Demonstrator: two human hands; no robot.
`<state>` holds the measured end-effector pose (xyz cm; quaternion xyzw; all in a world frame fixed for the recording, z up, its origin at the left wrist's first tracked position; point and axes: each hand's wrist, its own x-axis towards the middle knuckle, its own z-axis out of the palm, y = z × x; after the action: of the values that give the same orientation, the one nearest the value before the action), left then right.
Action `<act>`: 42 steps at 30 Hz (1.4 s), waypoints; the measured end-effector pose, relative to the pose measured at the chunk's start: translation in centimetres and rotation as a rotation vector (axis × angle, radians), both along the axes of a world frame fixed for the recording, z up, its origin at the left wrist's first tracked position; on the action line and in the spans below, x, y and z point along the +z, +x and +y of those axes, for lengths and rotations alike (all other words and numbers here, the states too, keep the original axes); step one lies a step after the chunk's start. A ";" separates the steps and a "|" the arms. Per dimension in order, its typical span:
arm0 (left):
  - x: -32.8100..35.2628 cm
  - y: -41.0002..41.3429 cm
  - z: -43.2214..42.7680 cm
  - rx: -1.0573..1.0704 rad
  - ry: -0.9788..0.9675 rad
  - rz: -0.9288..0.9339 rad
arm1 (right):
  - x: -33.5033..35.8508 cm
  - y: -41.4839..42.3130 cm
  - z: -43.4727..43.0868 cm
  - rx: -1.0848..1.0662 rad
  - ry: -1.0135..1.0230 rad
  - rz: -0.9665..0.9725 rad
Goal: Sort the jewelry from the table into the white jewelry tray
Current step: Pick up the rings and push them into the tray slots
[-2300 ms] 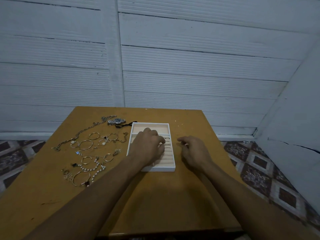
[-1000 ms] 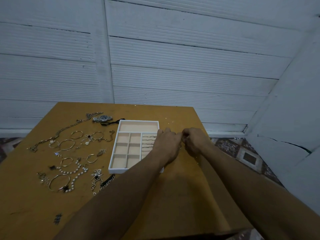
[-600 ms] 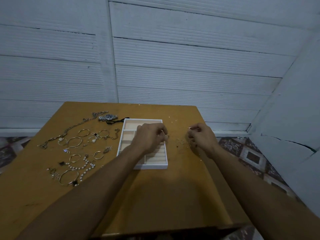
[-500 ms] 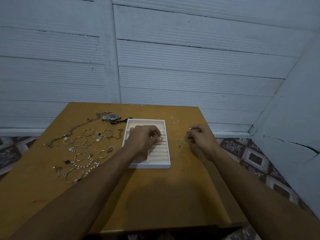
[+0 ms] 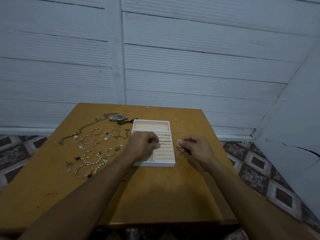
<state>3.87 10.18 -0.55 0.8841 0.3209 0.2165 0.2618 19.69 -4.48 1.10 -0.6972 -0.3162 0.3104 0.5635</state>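
Right hand [image 5: 196, 147] sits just right of the white jewelry tray [image 5: 155, 165], above the table [image 5: 155, 196]. Thumb and forefinger pinch a gold ring [image 5: 180, 142]; the ring is held upright, near the tray's right wall and not touching it.

Left hand [image 5: 142, 147] is over the tray's middle, fingers curled down at the left edge of the ring-roll section [image 5: 163, 151]. It looks to be pinching a small ring [image 5: 156, 141] at the fingertips, but the piece is tiny and partly hidden, so that's only likely. The hand covers most of the small square compartments on the tray's left half.

Tray has a beige lining. The long compartment at the far end [image 5: 151, 125] holds nothing. A few rings [image 5: 163, 135] are seated in the upper roll slots; the lower rolls are bare.

Unsorted jewelry is spread on the table left of the tray:
- wristwatch [image 5: 118, 117] at the far end, with a black cord [image 5: 126, 120] just beside it
- long chain necklace [image 5: 83, 129] running diagonally
- two thin bangles [image 5: 88, 139] [image 5: 96, 131]
- pearl strand [image 5: 95, 160]
- larger bangle [image 5: 84, 171] nearest the person
- small hoops and charms in between, too small to name

A short chain [image 5: 127, 174] pokes out from under the left forearm, near the tray's front left corner.

Behind the table is a white plank wall [image 5: 190, 66]. Patterned floor tiles [image 5: 259, 170] show on both sides.
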 end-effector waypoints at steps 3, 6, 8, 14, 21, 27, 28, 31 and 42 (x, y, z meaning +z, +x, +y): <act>0.0 0.2 0.0 -0.004 0.000 0.014 | -0.1 0.2 0.0 0.002 -0.026 -0.027; 0.0 0.2 0.0 -0.014 -0.008 0.005 | -0.4 0.5 0.0 0.008 -0.049 -0.032; 0.0 0.1 0.2 -0.038 -0.023 -0.003 | -0.6 0.9 0.0 0.005 -0.063 -0.044; 0.4 0.1 0.5 -0.087 -0.021 0.006 | -0.7 1.4 0.2 -0.001 -0.122 -0.179; 0.6 0.5 0.8 -0.087 -0.035 0.027 | -0.8 1.5 0.1 -0.032 -0.158 -0.379; 0.2 1.0 1.0 -0.092 0.036 0.126 | -1.2 1.6 0.0 -0.038 -0.178 -0.486; 0.3 1.0 0.9 -0.104 0.066 0.151 | -1.2 1.6 0.0 -0.035 -0.177 -0.492; 0.3 1.1 0.7 -0.119 0.148 0.215 | -1.1 1.5 -0.1 -0.035 -0.180 -0.502; 1.2 1.5 -0.7 -0.123 0.415 0.413 | -1.3 1.5 -0.4 -0.055 -0.193 -0.507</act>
<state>5.33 9.46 0.61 0.9619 0.2620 0.0767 0.0171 21.23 -4.85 -0.18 -0.8115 -0.3969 0.1393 0.4056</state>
